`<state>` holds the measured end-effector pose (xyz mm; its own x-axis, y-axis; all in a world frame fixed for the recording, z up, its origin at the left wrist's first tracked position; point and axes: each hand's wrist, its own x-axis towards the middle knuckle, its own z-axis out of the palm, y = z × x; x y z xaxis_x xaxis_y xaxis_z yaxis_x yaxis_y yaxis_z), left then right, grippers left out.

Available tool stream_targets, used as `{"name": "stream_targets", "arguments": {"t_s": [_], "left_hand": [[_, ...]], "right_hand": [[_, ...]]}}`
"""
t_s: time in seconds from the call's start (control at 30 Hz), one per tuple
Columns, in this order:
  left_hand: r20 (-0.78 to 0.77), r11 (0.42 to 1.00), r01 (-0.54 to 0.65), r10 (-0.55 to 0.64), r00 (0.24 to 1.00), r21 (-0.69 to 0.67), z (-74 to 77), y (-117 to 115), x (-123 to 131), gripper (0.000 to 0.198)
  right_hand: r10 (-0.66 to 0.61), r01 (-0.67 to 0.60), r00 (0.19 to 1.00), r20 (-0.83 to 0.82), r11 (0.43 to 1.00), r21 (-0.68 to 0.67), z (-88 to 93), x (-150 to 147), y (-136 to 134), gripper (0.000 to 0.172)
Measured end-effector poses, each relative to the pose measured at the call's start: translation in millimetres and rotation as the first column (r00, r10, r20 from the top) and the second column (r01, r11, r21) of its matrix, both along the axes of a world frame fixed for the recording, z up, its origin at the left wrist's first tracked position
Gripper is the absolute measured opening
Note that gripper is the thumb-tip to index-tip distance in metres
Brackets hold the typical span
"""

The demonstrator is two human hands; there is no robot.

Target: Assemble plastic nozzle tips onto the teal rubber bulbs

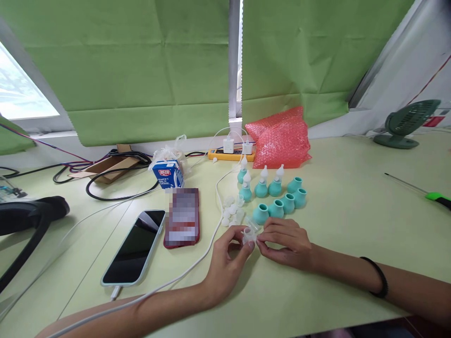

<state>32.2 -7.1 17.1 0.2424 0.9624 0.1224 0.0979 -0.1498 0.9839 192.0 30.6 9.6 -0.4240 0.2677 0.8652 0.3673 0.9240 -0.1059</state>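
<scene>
My left hand (227, 263) pinches a small clear plastic cup-shaped piece (248, 234) between thumb and forefinger, just above the table. My right hand (287, 241) meets it from the other side, fingertips pressed together at its edge; what they grip is too small to make out. Behind the hands stand several open teal rubber bulbs (261, 214). Farther back, several more teal bulbs (261, 188) carry white pointed tips (264, 173). Left of the bulbs lies a loose pile of small white and clear plastic parts (230, 211).
Two phones (136, 249) (182, 218) lie to the left, with a white cable (200, 256) running over my left forearm. Behind are a blue drink carton (169, 174), a yellow power strip (218, 155) and red bubble wrap (280, 141). A screwdriver (433, 195) and green fan (410, 122) are right.
</scene>
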Motion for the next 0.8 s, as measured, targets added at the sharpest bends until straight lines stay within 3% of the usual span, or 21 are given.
{"name": "stream_targets", "arguments": {"t_s": [0.8], "left_hand": [[0.019, 0.999, 0.011, -0.011, 1.000, -0.034, -1.3, -1.2, -0.1, 0.021]], "right_hand": [[-0.067, 0.067, 0.998, -0.005, 0.995, 0.070, -9.2, 0.2, -0.6, 0.019]]}}
